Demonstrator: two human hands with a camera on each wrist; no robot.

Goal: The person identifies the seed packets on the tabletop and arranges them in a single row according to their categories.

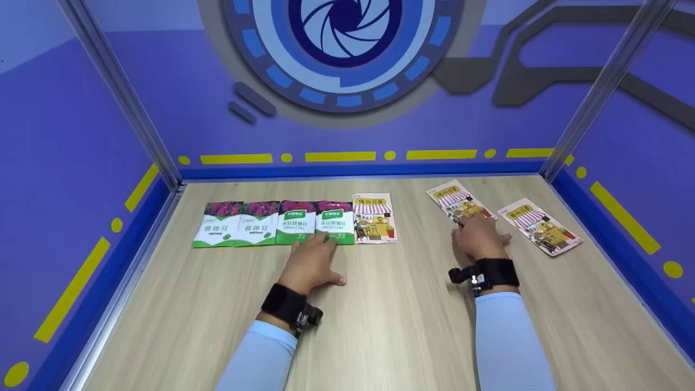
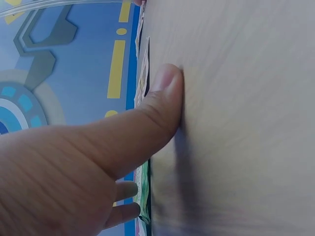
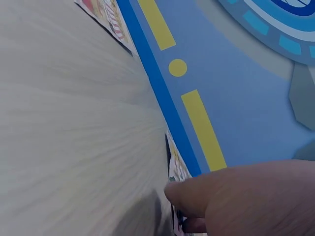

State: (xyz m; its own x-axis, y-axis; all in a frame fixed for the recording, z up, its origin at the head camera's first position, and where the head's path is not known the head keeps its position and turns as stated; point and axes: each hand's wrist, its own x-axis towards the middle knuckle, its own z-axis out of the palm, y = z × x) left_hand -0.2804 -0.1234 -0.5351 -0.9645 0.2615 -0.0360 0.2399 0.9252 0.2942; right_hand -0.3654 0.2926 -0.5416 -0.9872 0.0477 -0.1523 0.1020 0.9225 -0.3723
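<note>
In the head view my left hand (image 1: 310,263) reaches over a row of flower seed packets, its fingertips on the lower edge of a green-and-white packet (image 1: 334,220). Its thumb (image 2: 165,101) sticks out to the side, low over the table. Left along the row lie another green-and-white packet (image 1: 296,220) and two white packets with pink flowers (image 1: 258,220); a pink storefront packet (image 1: 374,220) ends it on the right. My right hand (image 1: 479,237) pinches the near end of a slanted storefront packet (image 1: 453,196), thumb and finger at its edge in the right wrist view.
A further storefront packet (image 1: 540,225) lies slanted right of my right hand. The wood-grain table (image 1: 391,315) is bounded by a blue back wall (image 1: 347,141) and side walls with metal corner posts. Both wrists carry black straps with small cameras.
</note>
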